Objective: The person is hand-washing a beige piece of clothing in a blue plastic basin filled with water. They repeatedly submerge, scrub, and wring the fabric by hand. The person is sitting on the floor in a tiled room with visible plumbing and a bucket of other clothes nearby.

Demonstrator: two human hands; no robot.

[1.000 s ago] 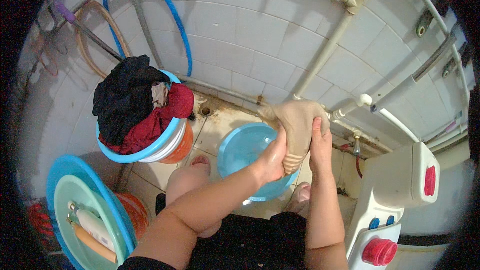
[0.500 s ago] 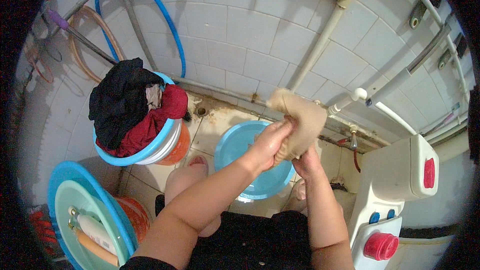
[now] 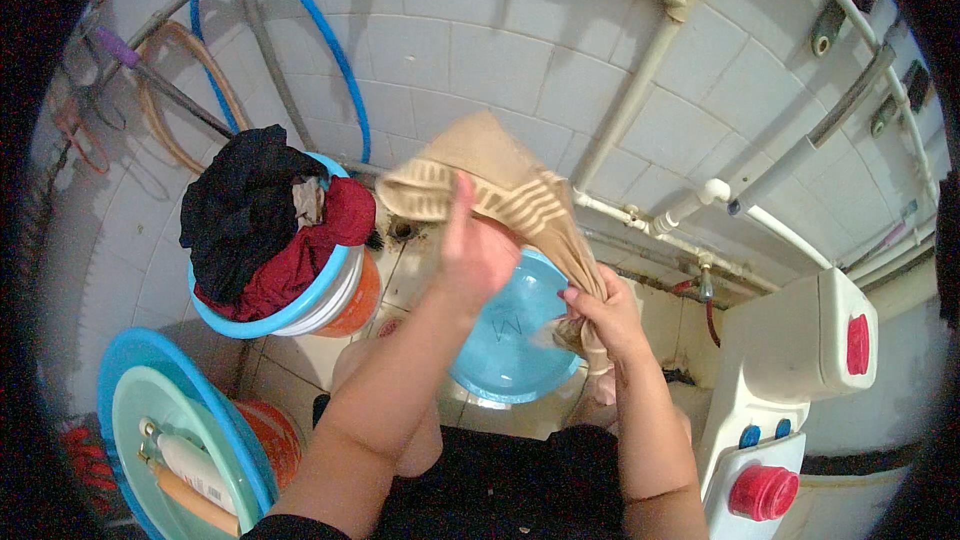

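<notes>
A beige cloth garment (image 3: 500, 155) with pale stripes along its band spreads out above a blue basin (image 3: 515, 355). My left hand (image 3: 480, 255), slightly blurred, holds its striped edge with the thumb raised in front of the cloth; its other fingers are partly hidden. Closer to the right, my right hand (image 3: 605, 315) is closed around the gathered end of the garment, and a loose bit of fabric dangles beneath the fingers. The basin rests on the tiled floor between my feet, with a dark mark on its bottom.
Left, black clothes (image 3: 240, 210) and dark red clothes (image 3: 285, 270) heap over a blue-rimmed basin on a bucket. Nearer sit a green basin (image 3: 130, 410) holding bottles and a blue basin (image 3: 120, 345). White plastic jugs (image 3: 775, 330) stand right; pipes (image 3: 650, 70) line the tiled wall.
The garment has gone from bunched between my hands to spread out, its wide part now up and to the left. My left hand has moved left, away from the right one.
</notes>
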